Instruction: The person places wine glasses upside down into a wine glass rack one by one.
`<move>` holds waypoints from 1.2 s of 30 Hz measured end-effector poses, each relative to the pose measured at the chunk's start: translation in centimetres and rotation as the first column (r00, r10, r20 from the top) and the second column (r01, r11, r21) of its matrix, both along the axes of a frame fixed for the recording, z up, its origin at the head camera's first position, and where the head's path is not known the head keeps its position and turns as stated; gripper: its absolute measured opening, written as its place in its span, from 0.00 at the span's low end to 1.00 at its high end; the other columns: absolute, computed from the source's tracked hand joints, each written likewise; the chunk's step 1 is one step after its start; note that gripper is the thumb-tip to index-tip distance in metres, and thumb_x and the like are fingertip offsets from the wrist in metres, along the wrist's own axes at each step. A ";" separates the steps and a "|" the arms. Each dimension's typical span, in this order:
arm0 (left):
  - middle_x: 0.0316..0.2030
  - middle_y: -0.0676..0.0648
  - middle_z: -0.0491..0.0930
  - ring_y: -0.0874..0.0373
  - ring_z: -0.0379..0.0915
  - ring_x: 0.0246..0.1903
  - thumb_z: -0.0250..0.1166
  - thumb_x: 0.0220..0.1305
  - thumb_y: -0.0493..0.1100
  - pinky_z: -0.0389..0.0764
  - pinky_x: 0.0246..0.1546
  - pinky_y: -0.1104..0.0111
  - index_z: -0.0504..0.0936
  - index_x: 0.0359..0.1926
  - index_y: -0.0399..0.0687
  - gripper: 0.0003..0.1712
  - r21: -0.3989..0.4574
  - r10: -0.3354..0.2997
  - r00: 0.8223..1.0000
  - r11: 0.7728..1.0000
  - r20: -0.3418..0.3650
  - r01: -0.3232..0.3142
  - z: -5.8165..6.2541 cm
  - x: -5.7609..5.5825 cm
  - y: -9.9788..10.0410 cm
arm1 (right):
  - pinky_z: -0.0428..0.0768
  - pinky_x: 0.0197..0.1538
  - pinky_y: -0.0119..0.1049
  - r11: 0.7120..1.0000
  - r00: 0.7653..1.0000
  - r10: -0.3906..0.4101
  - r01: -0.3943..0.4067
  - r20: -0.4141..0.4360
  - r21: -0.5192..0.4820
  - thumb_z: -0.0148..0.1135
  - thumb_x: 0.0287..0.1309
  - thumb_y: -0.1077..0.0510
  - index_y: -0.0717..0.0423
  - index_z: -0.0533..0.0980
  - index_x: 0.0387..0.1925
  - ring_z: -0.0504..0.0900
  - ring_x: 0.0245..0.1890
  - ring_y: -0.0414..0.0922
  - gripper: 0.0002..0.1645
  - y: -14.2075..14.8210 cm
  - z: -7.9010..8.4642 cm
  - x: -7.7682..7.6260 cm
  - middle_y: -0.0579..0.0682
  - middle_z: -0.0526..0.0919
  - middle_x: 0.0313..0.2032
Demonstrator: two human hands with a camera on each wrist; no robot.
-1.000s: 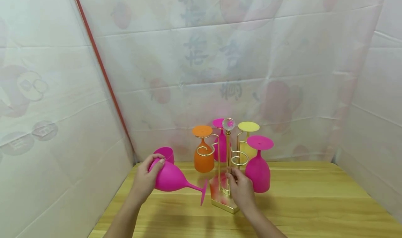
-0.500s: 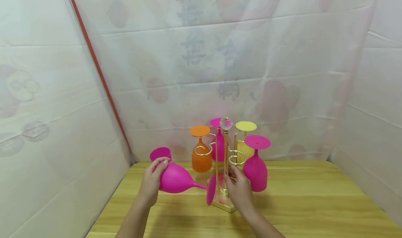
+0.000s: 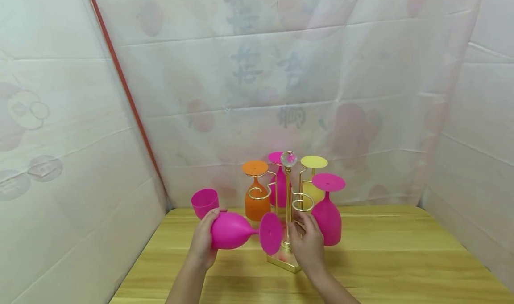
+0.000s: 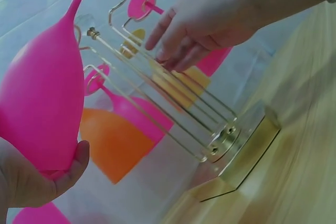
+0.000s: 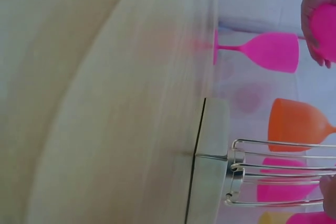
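My left hand [image 3: 204, 241] grips a pink wine goblet [image 3: 230, 230] round its bowl. The goblet lies tipped sideways in the air, its foot pointing right, in front of a gold wine glass rack [image 3: 283, 263]. At the rack's upright rods, my right hand [image 3: 308, 244] holds on with curled fingers, which the left wrist view shows from the other side. Upside down on the rack hang an orange goblet [image 3: 258, 208], a pink goblet [image 3: 283, 192] at the back, a yellow goblet [image 3: 314, 162] and another pink goblet [image 3: 327, 221] beside my right hand.
Behind my left hand another pink goblet [image 3: 205, 201] stands upright on the wooden table [image 3: 385, 259]. A wire loop [image 3: 303, 202] on the rack's near side holds no goblet. Pale printed curtains [image 3: 313, 72] enclose the table at back and sides.
My left hand has moved right and slightly downward with the goblet, and the goblet's foot has turned more toward the head camera, now nearer the rack. My right hand stays at the rods.
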State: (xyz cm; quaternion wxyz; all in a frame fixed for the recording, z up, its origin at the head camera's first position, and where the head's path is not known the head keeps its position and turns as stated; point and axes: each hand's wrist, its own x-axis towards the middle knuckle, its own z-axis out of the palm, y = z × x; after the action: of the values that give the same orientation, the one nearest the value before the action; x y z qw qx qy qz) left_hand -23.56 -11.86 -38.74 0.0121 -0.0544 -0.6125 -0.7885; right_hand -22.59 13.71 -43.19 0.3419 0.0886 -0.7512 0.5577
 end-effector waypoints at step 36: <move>0.54 0.46 0.75 0.45 0.78 0.49 0.49 0.72 0.63 0.81 0.47 0.45 0.67 0.61 0.52 0.27 0.280 -0.255 0.948 0.940 0.189 0.197 -3.0 0.6 5.7 | 0.83 0.45 0.28 0.960 0.816 0.271 -0.190 -0.511 0.206 0.67 0.53 0.71 0.60 0.80 0.48 0.85 0.44 0.43 0.18 -3.0 2.4 2.3 0.55 0.85 0.41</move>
State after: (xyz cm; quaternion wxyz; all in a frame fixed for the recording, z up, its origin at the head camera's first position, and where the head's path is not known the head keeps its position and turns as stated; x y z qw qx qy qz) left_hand -22.92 -6.14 -41.74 -0.1406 -0.0340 -0.4920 -0.8585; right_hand -20.27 10.71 -40.81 0.4597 0.3555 -0.6484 0.4918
